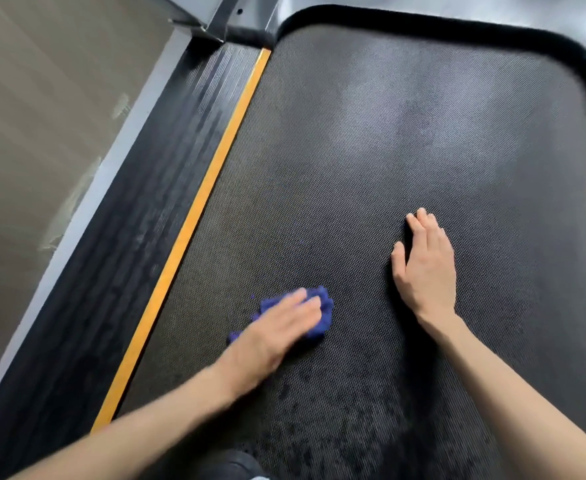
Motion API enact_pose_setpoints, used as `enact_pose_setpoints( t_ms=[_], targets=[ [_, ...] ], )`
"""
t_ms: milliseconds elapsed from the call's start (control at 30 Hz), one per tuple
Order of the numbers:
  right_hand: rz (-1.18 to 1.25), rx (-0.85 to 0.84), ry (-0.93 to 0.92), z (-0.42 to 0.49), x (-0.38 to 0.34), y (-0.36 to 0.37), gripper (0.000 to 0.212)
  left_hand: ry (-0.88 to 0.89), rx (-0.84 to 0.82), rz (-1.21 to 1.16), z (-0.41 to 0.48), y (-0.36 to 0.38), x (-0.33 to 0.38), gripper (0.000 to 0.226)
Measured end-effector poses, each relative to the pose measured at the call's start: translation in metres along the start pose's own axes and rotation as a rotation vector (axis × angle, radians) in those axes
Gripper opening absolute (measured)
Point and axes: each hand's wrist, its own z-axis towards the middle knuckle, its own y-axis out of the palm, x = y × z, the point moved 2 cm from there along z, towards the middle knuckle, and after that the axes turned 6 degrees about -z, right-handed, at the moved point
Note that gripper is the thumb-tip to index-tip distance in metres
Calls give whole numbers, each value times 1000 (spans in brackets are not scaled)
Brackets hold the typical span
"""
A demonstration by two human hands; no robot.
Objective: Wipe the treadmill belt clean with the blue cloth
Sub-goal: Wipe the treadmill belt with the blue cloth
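1. Head view, task things: blue cloth (324, 308) sits bunched on the treadmill belt (388, 133), near-left part, not far from the orange strip (194, 230).
2. L hand (281, 327) lies on top of the cloth. Its fingers look straight and close together, pressing down rather than pinching, though blur softens the detail. Prob. mid-stroke: a flat palm spreads pressure over the wad.
3. R hand (426, 268) rests flat on the bare belt, right of the cloth and well apart from it. Fingers are straight and close, thumb out a bit, holding nothing. Likely a prop for body weight while leaning fwd.
4. Belt: black rubbery sheet w/ a fine dotted weave. It is matte, w/ a pale sheen toward the far end.
5. Near end shows dark irregular blotches (319, 410). Could be damp or grime, can't tell which. I'd say that zone needs passes.
6. Cloth: soft, crumpled, deep blue, prob. microfibre. The wad is small, so many strokes are needed for the whole width.
7. Surroundings: ribbed black side rail (111, 271) left of the strip, w/ a grey edge beyond it, then grey floor (24, 133). A fuzzy black curved trim (457, 29) rims the belt's far end. Metal upright base (229, 19) stands top left.
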Motion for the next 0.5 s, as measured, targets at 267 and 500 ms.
enact_pose_setpoints(
  t_ms=[267, 500],
  targets=[
    [21, -11, -9, 1, 2, 1, 55, -50, 189, 17, -14, -36, -57, 36],
    [18, -14, -22, 0, 3, 1, 54, -466, 410, 50, 36, -61, -99, 45]
  ],
)
